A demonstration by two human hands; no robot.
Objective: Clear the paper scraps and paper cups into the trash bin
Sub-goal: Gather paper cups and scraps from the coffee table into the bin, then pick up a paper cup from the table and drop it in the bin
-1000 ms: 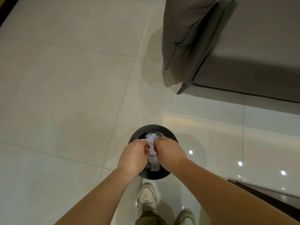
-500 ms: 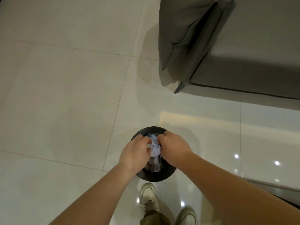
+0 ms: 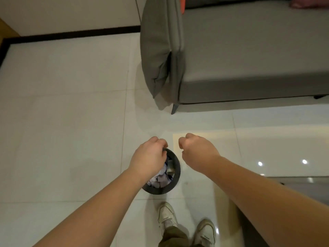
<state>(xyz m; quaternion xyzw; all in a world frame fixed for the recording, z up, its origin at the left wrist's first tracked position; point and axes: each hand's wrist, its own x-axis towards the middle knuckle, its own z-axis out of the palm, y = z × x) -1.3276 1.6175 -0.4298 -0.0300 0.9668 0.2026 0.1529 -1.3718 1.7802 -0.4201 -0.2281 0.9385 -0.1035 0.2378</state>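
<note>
A small round black trash bin (image 3: 177, 169) stands on the tiled floor just in front of my feet. It is filled with crumpled white and bluish paper scraps (image 3: 161, 177); a darker piece lies against its right inner wall. My left hand (image 3: 149, 155) hovers over the bin's far left rim with its fingers curled in, and nothing shows in it. It hides the bin's left half. My right hand (image 3: 196, 151) is a loose fist to the right of the bin, above bare floor, with nothing visible in it.
A grey sofa (image 3: 249, 56) fills the upper right, with a grey cushion (image 3: 161, 50) hanging over its left end and a thin leg (image 3: 174, 108) near the floor. My two pale shoes (image 3: 166, 215) stand right behind the bin. Open tiled floor (image 3: 62, 122) spreads to the left.
Both hands have lifted out of the bin and moved apart, the right one off to the right. The paper they were pressing stays in the bin. My view has tilted up toward the sofa.
</note>
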